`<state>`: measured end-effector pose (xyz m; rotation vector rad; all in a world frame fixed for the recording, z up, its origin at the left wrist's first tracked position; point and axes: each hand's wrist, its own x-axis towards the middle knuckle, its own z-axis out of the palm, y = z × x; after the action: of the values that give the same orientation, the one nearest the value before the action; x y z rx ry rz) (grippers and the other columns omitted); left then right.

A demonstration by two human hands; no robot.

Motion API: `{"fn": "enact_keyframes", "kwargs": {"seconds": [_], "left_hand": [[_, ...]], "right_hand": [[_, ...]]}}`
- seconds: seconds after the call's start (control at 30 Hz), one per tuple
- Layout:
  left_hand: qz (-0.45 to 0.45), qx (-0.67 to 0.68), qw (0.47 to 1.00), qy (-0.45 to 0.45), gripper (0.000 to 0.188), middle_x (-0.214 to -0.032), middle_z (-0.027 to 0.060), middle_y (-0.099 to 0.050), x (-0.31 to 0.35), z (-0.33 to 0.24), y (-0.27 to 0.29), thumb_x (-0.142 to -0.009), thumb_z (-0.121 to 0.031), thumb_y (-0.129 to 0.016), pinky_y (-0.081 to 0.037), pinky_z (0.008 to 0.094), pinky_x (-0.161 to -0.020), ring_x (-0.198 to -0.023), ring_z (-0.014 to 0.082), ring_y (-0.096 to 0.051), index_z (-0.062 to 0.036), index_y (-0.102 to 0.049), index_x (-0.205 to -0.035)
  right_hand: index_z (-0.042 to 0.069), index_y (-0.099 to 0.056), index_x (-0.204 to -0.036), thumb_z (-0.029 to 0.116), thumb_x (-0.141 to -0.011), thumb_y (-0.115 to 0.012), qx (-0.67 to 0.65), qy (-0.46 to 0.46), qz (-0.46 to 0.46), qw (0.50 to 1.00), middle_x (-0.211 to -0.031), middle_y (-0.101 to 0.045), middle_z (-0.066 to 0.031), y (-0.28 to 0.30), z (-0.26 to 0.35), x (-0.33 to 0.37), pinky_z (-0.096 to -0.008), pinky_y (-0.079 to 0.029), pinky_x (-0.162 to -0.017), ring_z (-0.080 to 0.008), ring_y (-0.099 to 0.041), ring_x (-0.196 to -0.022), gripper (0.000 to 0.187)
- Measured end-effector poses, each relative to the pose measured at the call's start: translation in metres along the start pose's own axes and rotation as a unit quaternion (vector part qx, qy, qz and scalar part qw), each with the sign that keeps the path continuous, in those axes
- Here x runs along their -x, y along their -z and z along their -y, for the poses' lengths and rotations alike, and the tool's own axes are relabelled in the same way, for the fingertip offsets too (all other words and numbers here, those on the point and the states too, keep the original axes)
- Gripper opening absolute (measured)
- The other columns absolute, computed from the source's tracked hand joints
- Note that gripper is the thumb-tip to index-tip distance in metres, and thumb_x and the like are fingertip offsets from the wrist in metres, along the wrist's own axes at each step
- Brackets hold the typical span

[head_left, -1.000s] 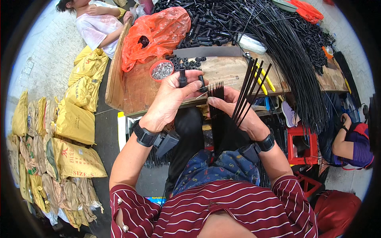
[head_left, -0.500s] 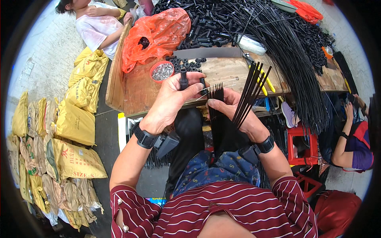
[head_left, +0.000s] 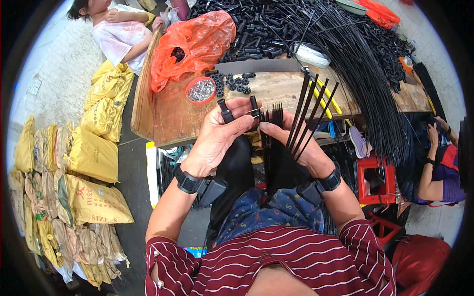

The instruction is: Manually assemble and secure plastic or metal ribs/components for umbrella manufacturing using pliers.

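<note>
My left hand [head_left: 222, 134] is closed around black tubular plastic parts. One thick tube [head_left: 225, 112] tilts up from its palm, and a slimmer black tube [head_left: 254, 104] stands at its fingertips. My right hand [head_left: 301, 141] grips a bundle of thin black rods [head_left: 273, 118], the thumb pressed across them. Several longer black rods [head_left: 309, 111] fan out above that wrist. Thin pale wire-like strands run between the two hands, close to the left fingertips; what they belong to is hard to make out. Both hands are over my lap, at the table's near edge.
On the wooden table [head_left: 170, 116] are a red-rimmed bowl of small shiny pieces [head_left: 202, 90], small black rings [head_left: 241, 84], yellow-handled pliers [head_left: 335, 102], an orange plastic bag [head_left: 197, 47] and heaped black tubes and rods [head_left: 363, 74]. Yellow sacks [head_left: 94, 153] line the left. Two people are nearby.
My left hand has shifted slightly down and its thick tube leans more to the left. The slimmer tube at its fingertips is now nearer the rods. My right hand has barely moved.
</note>
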<state>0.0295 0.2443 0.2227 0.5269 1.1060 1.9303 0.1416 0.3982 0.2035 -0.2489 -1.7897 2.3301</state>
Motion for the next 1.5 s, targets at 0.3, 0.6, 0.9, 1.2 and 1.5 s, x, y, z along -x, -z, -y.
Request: {"fn": "enact_keyframes", "kwargs": {"seconds": [0.3,0.6,0.9,1.2,1.5], "left_hand": [[-0.045,0.008,0.999,0.002,0.018,-0.103,0.0061,-0.066,0.002,0.006,0.003,-0.089,-0.005,-0.065,-0.051,0.0284,-0.088,-0.093,0.0143,-0.064,-0.0023,-0.062,-0.107],[-0.040,0.021,0.999,-0.022,0.036,-0.121,0.0113,-0.060,0.008,0.011,-0.010,-0.087,0.004,-0.062,-0.046,0.0299,-0.096,-0.109,0.0165,-0.058,0.0029,-0.054,-0.121],[-0.086,-0.024,0.996,-0.010,0.033,-0.105,0.0079,-0.066,0.007,0.011,-0.011,-0.085,0.002,-0.066,-0.049,0.0251,-0.085,-0.094,0.0107,-0.062,0.0033,-0.059,-0.117],[-0.139,-0.114,0.980,-0.079,0.026,-0.096,0.0042,-0.067,0.003,0.017,-0.024,-0.087,-0.002,-0.066,-0.049,0.0217,-0.076,-0.085,0.0072,-0.061,0.0028,-0.062,-0.112],[-0.144,-0.086,0.983,-0.068,0.023,-0.094,0.0029,-0.067,0.002,0.014,-0.015,-0.088,0.000,-0.063,-0.048,0.0216,-0.072,-0.080,0.0063,-0.060,0.0024,-0.063,-0.111]], "right_hand": [[0.000,-0.063,-0.099,0.014,-0.088,-0.066,0.019,-0.004,-0.007,1.000,-0.083,-0.064,-0.0028,-0.005,0.005,0.002,-0.0248,-0.052,-0.064,-0.0107,-0.062,-0.071,0.018],[0.000,-0.061,-0.100,0.016,-0.088,-0.067,-0.004,0.005,-0.022,1.000,-0.086,-0.063,-0.0029,-0.007,0.003,0.003,-0.0250,-0.052,-0.064,-0.0113,-0.062,-0.071,0.021],[0.000,-0.062,-0.101,0.016,-0.087,-0.068,-0.006,0.005,-0.027,1.000,-0.086,-0.062,-0.0024,-0.008,0.010,0.006,-0.0253,-0.052,-0.066,-0.0108,-0.061,-0.072,0.021],[0.004,-0.065,-0.098,0.016,-0.084,-0.073,-0.019,0.003,-0.028,0.999,-0.081,-0.063,0.0014,-0.009,0.006,0.002,-0.0224,-0.048,-0.061,-0.0073,-0.059,-0.070,0.020],[0.002,-0.067,-0.103,0.017,-0.090,-0.067,-0.011,0.034,-0.031,0.999,-0.085,-0.064,0.0036,-0.005,-0.004,0.000,-0.0198,-0.045,-0.064,-0.0035,-0.056,-0.075,0.020]]}}
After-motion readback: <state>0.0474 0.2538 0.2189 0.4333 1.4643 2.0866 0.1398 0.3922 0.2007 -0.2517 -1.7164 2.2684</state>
